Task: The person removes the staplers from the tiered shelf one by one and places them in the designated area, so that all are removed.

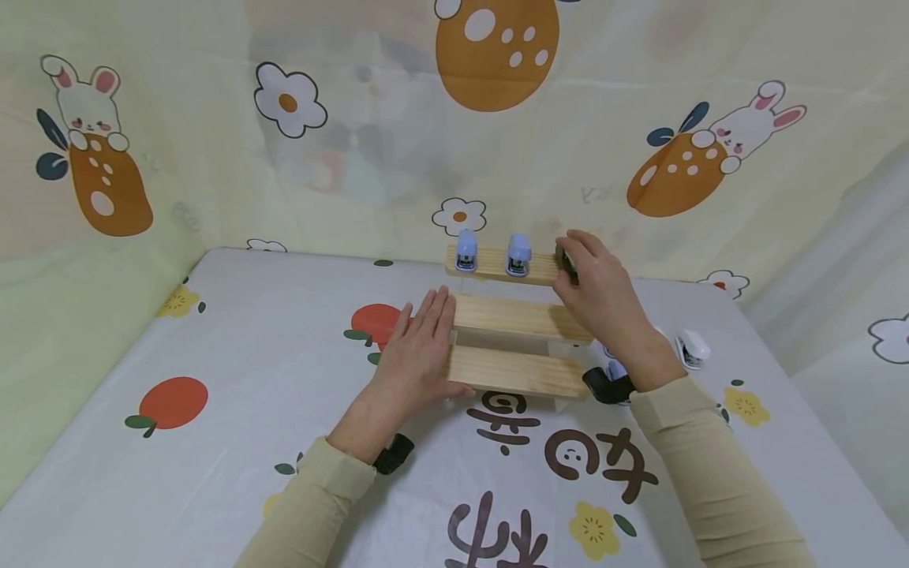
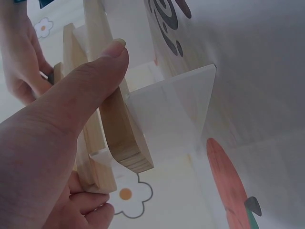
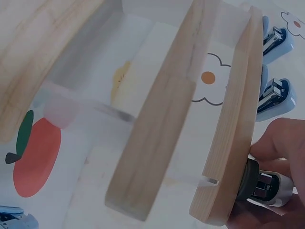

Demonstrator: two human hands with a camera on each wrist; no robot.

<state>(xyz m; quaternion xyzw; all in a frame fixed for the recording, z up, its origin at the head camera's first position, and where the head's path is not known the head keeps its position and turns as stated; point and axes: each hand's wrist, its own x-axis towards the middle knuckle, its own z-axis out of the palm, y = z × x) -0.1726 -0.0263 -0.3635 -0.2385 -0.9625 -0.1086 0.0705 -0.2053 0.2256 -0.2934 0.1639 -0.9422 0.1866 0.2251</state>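
Observation:
A three-tier wooden rack (image 1: pixel 521 317) with clear side panels stands on the table. Two light-blue mini staplers (image 1: pixel 465 251) sit upright on its top plank (image 3: pixel 238 109). My right hand (image 1: pixel 604 292) pinches a dark-topped mini stapler (image 3: pixel 267 183) at the right end of that plank, its base against the wood. At the rack's left end, my left hand (image 1: pixel 419 359) holds the side. Its thumb (image 2: pixel 90 86) lies over the front edge of the lowest plank (image 2: pixel 124 138), while the fingers reach along the ends of the upper planks.
A white mini stapler (image 1: pixel 692 349) lies right of my right wrist. Beside it, partly hidden by that wrist, is a blue stapler (image 1: pixel 615 368). The printed tablecloth (image 1: pixel 234 473) covers the table, and a patterned curtain (image 1: pixel 376 158) hangs behind the rack.

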